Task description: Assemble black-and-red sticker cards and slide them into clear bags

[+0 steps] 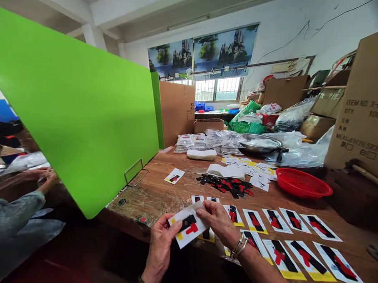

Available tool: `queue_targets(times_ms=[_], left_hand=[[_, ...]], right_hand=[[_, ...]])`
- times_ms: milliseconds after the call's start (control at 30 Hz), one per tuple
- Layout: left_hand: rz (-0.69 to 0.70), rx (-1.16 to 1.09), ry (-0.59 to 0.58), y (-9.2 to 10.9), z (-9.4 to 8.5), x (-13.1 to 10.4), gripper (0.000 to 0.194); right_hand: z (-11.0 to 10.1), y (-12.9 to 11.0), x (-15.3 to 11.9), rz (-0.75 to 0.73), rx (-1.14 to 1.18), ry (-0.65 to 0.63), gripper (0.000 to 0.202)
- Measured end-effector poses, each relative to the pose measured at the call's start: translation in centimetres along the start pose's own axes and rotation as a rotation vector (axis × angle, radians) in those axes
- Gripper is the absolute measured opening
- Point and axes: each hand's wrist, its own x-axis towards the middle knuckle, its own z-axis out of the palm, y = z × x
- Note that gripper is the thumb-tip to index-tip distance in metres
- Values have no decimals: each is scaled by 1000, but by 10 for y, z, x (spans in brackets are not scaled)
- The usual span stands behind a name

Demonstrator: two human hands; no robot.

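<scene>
Between my hands, above the table's front edge, a white and yellow card (185, 237) is held tilted toward me. On its face sits a black and red piece (191, 229). My left hand (162, 240) pinches the card's left edge, thumb on the front. At the upper right corner, my right hand (217, 220) grips the same card with its thumb and fingers. Rows of similar cards (291, 275), each with a black and red piece, lie on the table to the right. Behind them is a pile of loose black and red pieces (224, 184).
A green panel (93, 112) stands at the left, with a co-worker's hand (46, 177) beyond it. A wire stand (135, 176), a single card (174, 176), a red basket (303, 184), a metal pan (260, 144) and bagged packs (208, 140) are on the table. A cardboard box (362, 103) rises at right.
</scene>
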Motion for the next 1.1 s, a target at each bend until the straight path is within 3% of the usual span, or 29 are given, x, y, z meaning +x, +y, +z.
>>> queue_targets(times_ms=[100,267,400,467,633,767,900,1000,1100], left_hand=[[-45,189,-90,7,-7,9,38],[-25,235,-37,9,-6,36,41],[-29,305,-33,8,-2,77,46],[-3,337,25,11,0,106,48],[137,480,204,22,1,191,47],[188,825,331,20,-1,243,35],[186,998,319,11,-4,263,25],[267,1180,295,9,-5,263,34],[384,1311,375,14,-3,256,38]], right_hand=[[-4,-2,10,3,-73,-13,21],[-12,-10,29,-11,-195,-70,17],[-34,-5,59,-12,-291,-53,16],[-56,1,78,-56,-393,16,13],[-121,24,133,-44,-929,406,17],[-147,47,168,60,-1151,506,34],[-152,62,181,110,-1193,486,27],[-154,61,180,87,-1221,456,17],[-161,51,179,41,-1241,481,21]])
